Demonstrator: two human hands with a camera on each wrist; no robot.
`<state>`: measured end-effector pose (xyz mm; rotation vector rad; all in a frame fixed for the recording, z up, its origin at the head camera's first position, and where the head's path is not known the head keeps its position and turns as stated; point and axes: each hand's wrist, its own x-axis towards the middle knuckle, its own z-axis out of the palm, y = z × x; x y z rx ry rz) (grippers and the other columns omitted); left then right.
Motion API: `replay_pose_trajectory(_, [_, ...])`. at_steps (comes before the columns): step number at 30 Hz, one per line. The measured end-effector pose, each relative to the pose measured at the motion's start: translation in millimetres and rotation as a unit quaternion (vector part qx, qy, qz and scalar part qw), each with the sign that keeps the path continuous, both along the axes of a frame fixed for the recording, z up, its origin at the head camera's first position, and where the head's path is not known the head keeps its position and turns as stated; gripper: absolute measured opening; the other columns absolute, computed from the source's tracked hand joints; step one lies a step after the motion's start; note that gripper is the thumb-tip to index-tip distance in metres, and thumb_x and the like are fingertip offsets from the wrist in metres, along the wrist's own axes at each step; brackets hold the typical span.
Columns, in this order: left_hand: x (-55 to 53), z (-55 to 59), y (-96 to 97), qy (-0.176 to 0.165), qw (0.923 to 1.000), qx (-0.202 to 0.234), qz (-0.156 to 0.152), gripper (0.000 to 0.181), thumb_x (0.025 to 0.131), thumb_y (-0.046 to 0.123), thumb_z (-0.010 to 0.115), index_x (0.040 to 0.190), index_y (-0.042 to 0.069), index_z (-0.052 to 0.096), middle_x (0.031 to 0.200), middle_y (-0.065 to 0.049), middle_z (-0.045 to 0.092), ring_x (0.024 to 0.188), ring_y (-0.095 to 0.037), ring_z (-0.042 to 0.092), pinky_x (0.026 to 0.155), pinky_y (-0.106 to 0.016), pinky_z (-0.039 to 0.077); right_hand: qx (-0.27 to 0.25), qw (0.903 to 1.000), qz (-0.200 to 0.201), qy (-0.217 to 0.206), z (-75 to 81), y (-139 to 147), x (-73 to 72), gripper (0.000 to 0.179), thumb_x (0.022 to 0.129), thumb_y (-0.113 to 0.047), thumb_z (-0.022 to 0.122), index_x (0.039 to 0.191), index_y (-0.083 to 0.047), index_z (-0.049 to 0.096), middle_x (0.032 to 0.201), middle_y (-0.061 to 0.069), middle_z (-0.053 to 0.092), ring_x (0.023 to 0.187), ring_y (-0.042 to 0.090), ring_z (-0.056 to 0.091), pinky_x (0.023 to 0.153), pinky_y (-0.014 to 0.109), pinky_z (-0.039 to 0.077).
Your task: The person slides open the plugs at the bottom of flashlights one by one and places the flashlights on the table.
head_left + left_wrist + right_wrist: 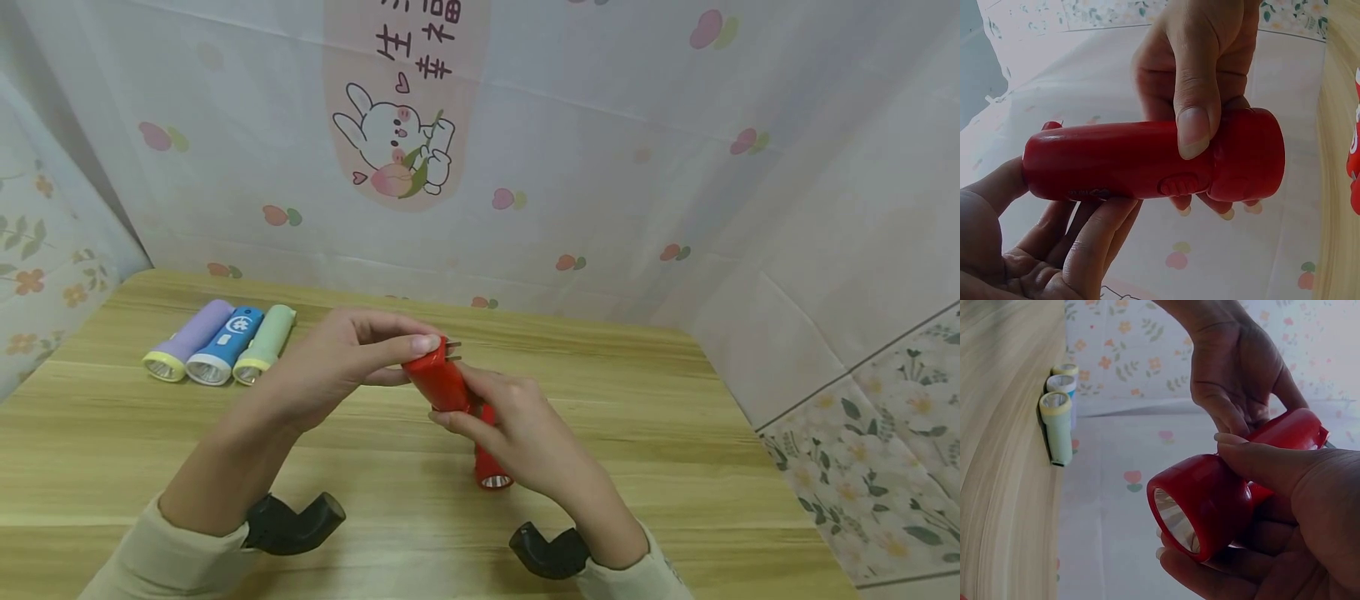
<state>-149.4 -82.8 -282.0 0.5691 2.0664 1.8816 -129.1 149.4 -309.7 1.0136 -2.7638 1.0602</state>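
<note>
A red flashlight (pixel 437 382) is held above the table between both hands, its two metal plug prongs (pixel 453 351) sticking out at the tail end. My left hand (pixel 337 354) pinches that tail end, with the thumb on the end face and the fingertips against the body. Around the head end, my right hand (pixel 517 425) grips the flashlight, thumb over the top and fingers beneath. The slide switch (pixel 1180 184) shows on its side, and the reflector (pixel 1175 519) faces out in the right wrist view. A second red flashlight (pixel 493 467) lies on the table, partly hidden behind my right hand.
At the table's left side lie a purple flashlight (pixel 197 333), a blue flashlight (pixel 228 343) and a green flashlight (pixel 270 337), side by side. A patterned curtain (pixel 600 167) hangs behind the wooden table (pixel 637 400).
</note>
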Motion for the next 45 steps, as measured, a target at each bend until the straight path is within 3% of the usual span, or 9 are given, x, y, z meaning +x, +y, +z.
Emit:
replay_pose_trajectory(28, [-0.1, -1.6, 2.1, -0.005, 0.9999, -0.010, 0.005, 0.037, 0.098, 0.031, 0.065, 0.121, 0.002, 0.071, 0.123, -0.014, 0.070, 0.115, -0.030, 0.064, 0.099, -0.054, 0.055, 0.011, 0.9996, 0.004, -0.024, -0.5, -1.5, 0.6, 0.037, 0.094, -0.025, 0.073, 0.129, -0.015, 0.065, 0.110, -0.002, 0.075, 0.085, 0.004, 0.071, 0.077, 0.018, 0.059])
replay_pose_trajectory(45, [0.9, -1.3, 4.4, -0.008, 0.9994, -0.024, 0.025, 0.035, 0.097, 0.031, 0.067, 0.117, 0.002, 0.072, 0.118, -0.014, 0.070, 0.111, -0.029, 0.064, 0.097, -0.048, 0.058, 0.013, 0.9997, 0.007, -0.018, -3.0, -1.0, -0.4, 0.037, 0.095, -0.028, 0.071, 0.129, -0.015, 0.064, 0.110, 0.000, 0.075, 0.085, 0.005, 0.071, 0.076, 0.018, 0.058])
